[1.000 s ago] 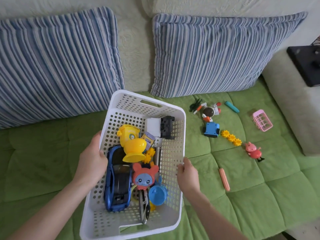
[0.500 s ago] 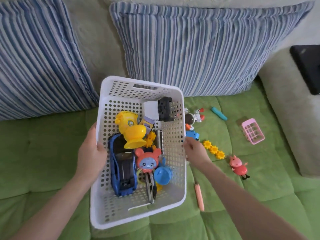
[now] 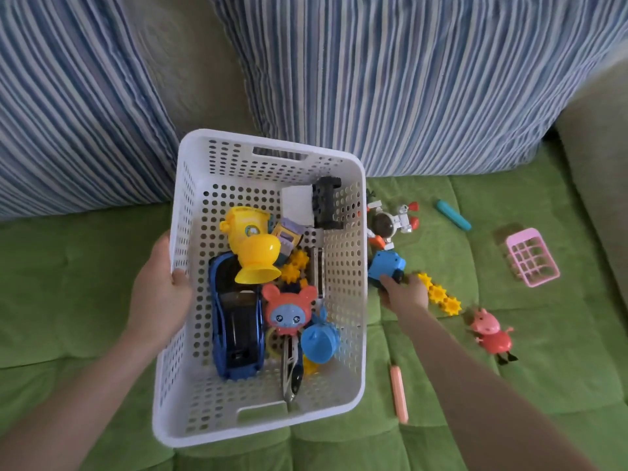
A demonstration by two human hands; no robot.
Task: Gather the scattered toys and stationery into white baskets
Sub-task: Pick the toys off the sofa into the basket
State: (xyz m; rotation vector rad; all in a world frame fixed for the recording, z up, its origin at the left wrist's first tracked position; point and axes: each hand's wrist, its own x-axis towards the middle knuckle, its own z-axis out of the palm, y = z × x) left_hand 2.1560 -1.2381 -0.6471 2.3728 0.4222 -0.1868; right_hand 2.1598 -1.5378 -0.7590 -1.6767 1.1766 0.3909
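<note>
**Right hand reaches the blue toy**

The right hand (image 3: 402, 294) has left the white perforated plastic basket's (image 3: 346, 351) rim and curls its fingers round the small blue plastic toy vehicle (image 3: 385, 265) just beyond them. The left hand (image 3: 159, 297) grips the basket's other rim, thumb inside. Held one-handed, the basket could tip on the green sofa cushion (image 3: 543, 385). The yellow plastic gear chain (image 3: 441, 297), just beside the right hand, could drag along. Fingers hide the toy's near edge.

Left grip (image 3: 159, 294) clamped, thumb hooked inward — right grip (image 3: 404, 294) extended forward, fingers curled.
</note>
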